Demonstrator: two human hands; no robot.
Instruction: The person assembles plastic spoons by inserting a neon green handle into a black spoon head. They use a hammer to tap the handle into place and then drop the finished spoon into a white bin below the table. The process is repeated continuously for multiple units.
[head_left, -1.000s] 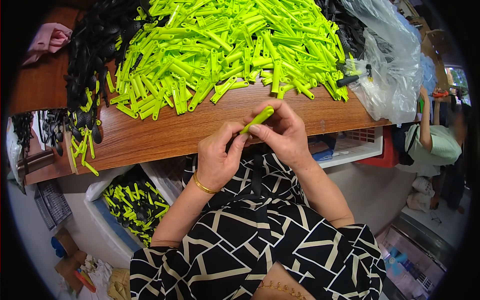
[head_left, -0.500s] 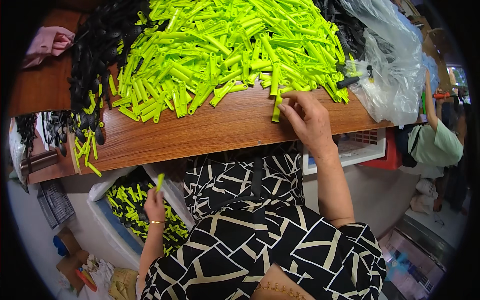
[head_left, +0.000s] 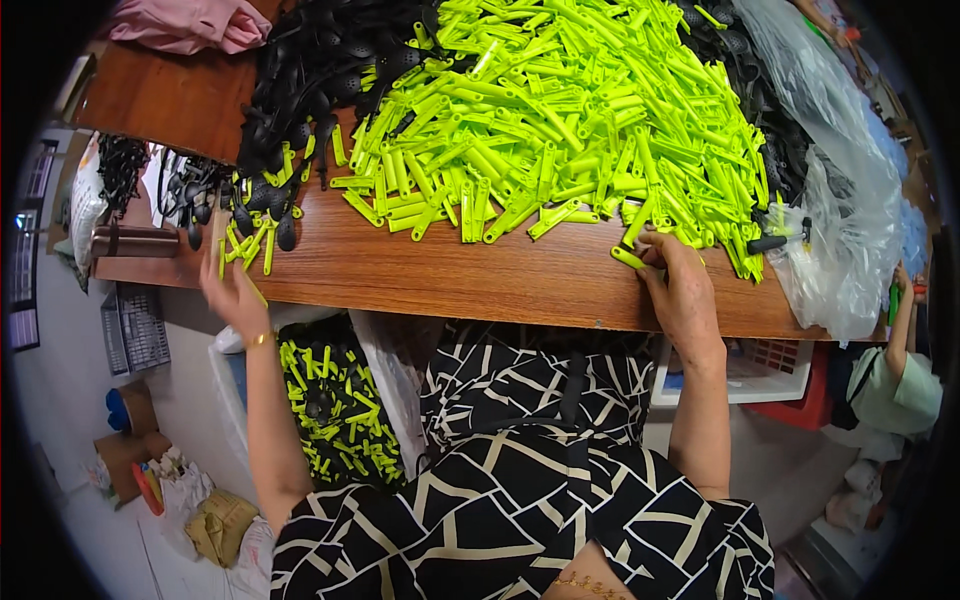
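A big heap of neon-green plastic handle-like strips point(head_left: 560, 120), each with a hole near its end, covers the wooden table point(head_left: 420, 270). At the heap's front right, my right hand point(head_left: 683, 290) pinches one neon-green strip point(head_left: 627, 258) between thumb and fingers. My left hand point(head_left: 238, 300) is at the table's left front edge, fingers apart and slightly blurred. It is just below several green strips point(head_left: 268, 248) and black parts with rounded heads point(head_left: 287, 232) that overhang there. Below the table, a white-lined box point(head_left: 385, 385) contains black parts joined with green strips point(head_left: 335, 420).
Black parts point(head_left: 300, 90) are piled left of the heap. A clear plastic bag point(head_left: 840, 210) lies at the right, beside a black-handled tool point(head_left: 767, 244). Pink cloth point(head_left: 190, 25) rests at the far left. A white crate point(head_left: 740, 375) stands under the table; another person's arm point(head_left: 898, 340) shows far right.
My left hand has risen from above the box, where it held a green strip, to the table's left edge. My right hand still grips a strip by the heap. The view has shifted.
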